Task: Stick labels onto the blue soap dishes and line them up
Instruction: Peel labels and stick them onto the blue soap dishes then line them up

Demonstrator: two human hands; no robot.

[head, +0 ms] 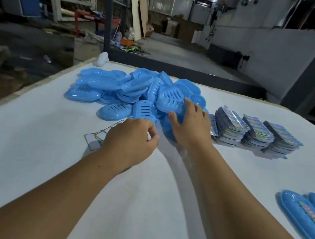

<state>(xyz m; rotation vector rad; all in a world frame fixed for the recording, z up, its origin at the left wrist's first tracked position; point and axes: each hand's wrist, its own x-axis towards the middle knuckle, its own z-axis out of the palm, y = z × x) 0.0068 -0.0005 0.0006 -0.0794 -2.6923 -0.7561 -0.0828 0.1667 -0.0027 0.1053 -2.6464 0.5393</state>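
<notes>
A heap of blue soap dishes (116, 87) lies at the far middle of the white table (25, 161). My right hand (191, 124) grips one slotted blue dish (170, 99) at the heap's near right edge, thumb under its rim. My left hand (131, 142) hovers with curled fingers over a sheet of labels (94, 140) lying flat on the table; whether it pinches a label is hidden. Three stacks of colourful label sheets (252, 132) stand to the right of the heap. Labelled blue dishes (304, 217) lie in a row at the right edge.
A white object (102, 59) sits at the table's far left corner. Beyond the table is a workshop floor with a dark metal frame (109, 11), boards and clutter. Bare white tabletop stretches between my arms.
</notes>
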